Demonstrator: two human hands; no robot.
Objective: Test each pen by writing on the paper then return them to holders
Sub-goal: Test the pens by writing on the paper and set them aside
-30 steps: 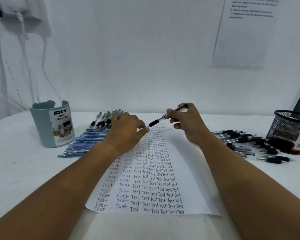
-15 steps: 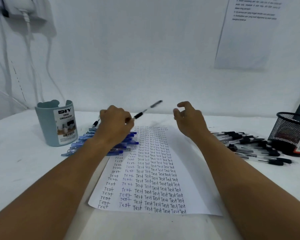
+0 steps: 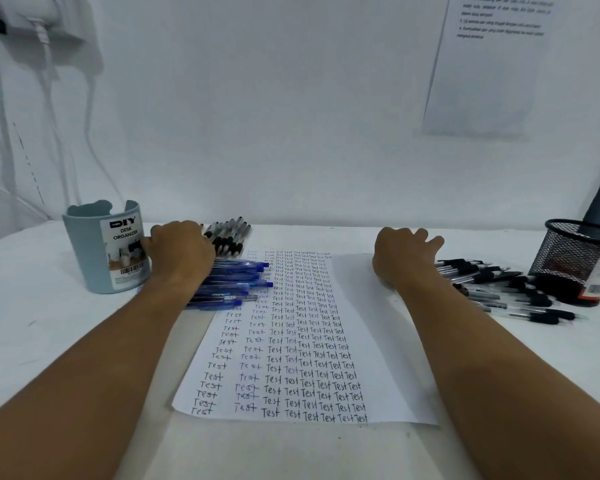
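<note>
Beside the blue desk organizer (image 3: 106, 251), left hand (image 3: 179, 252) covers black pens (image 3: 227, 235), grip hidden; right hand (image 3: 404, 259), empty, loosely curled, should take one untested pen (image 3: 541, 317).

white wall (image 3: 291, 116), taped sheet (image 3: 482, 64), white table (image 3: 32, 323)

My head camera, one wide view

It looks forward and down from close above my white tabletop (image 3: 32, 306), facing the white back wall (image 3: 291, 116).
</note>
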